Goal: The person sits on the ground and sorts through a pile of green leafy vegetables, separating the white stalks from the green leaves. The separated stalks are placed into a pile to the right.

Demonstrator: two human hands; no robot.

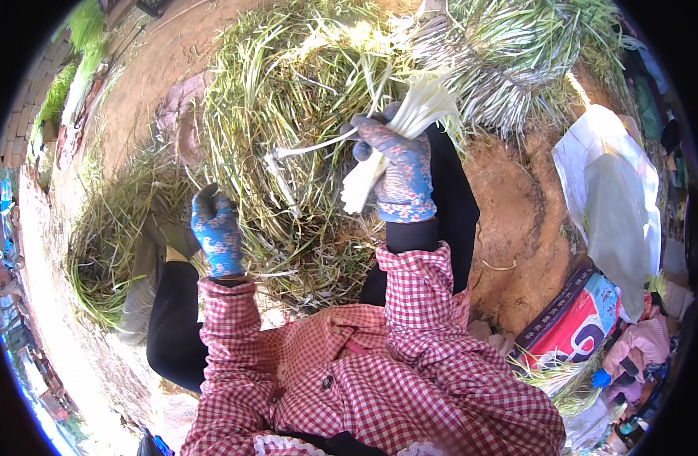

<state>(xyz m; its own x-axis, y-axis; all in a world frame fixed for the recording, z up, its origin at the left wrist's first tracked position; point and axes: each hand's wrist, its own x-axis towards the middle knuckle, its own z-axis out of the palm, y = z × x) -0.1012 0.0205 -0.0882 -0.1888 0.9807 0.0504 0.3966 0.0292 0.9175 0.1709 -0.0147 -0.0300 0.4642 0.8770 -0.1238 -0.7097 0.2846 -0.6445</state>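
Note:
My right hand [405, 157], in a blue floral glove with grey fingers, grips a bundle of pale stalks, likely chives or scallions [424, 105]. The evenly lined-up white ends stick out below my palm, and the bundle's other end fans out above. A single white stalk [312, 149] juts leftward from my fingers. Lower on the left, my left hand [216, 232], gloved alike, has its fingers curled shut. A thin strand shows by its fingertips; whether it is held is unclear. Between my legs lies a tangled heap of green and yellowed leaves and stalks [292, 114].
Sorted green stalks with pale ends [514, 62] are piled at the upper right. White plastic sheeting [617, 194] and a colourful printed bag [577, 325] lie on my right. Beyond the bag, a person in a pink sleeve [640, 347] is near. Brown soil [503, 228] borders my right leg.

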